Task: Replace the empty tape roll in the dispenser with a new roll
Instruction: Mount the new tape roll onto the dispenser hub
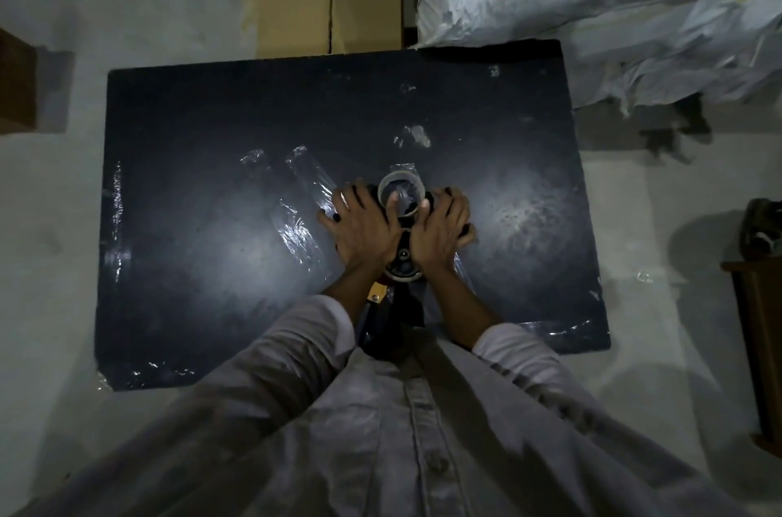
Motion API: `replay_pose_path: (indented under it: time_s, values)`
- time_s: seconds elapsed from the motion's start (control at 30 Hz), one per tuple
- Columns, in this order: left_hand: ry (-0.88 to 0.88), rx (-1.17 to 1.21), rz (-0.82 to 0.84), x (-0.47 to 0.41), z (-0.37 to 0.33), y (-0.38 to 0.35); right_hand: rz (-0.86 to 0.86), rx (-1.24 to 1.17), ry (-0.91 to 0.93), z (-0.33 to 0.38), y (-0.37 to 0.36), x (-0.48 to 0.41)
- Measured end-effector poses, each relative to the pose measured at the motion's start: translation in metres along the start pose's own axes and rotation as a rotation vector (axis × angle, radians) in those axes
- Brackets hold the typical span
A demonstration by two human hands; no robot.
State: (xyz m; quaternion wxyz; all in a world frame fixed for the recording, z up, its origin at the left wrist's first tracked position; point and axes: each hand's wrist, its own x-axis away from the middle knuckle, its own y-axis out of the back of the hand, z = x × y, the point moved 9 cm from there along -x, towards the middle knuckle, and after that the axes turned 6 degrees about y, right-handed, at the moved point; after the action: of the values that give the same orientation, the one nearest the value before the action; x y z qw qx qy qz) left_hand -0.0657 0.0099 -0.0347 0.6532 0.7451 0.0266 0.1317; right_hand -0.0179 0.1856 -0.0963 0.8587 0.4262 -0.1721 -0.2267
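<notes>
Here, a person's left hand and right hand clamp a tape dispenser on a dark tabletop, its tape roll (light, stiff, probably best gripped by its rim) between them.

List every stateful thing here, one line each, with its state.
Tape roll: upright ring between both hands, on the dispenser.
Dispenser: lying on the black board, gripped.
Left hand: closed on the dispenser.
Right hand: closed on the dispenser.
Cardboard box: flaps shut.
</notes>
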Motion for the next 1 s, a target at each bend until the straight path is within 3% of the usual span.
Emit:
replay_pose_path:
  time_s: [0.37, 0.6, 0.73, 1.0]
  values:
    - [0.026, -0.011, 0.056, -0.001, -0.001, -0.008, -0.005, -0.073, -0.035, 0.003, 0.007, -0.002]
    - [-0.015, 0.305, 0.044, -0.008, 0.020, 0.003, 0.080, -0.252, -0.118, -0.008, 0.020, 0.010]
    - [-0.079, 0.167, -0.071, -0.005, 0.030, 0.011, 0.071, -0.189, -0.074, -0.002, 0.023, 0.010]
    - [-0.317, 0.100, -0.114, -0.012, -0.009, 0.028, 0.026, -0.119, -0.082, 0.017, 0.014, 0.003]
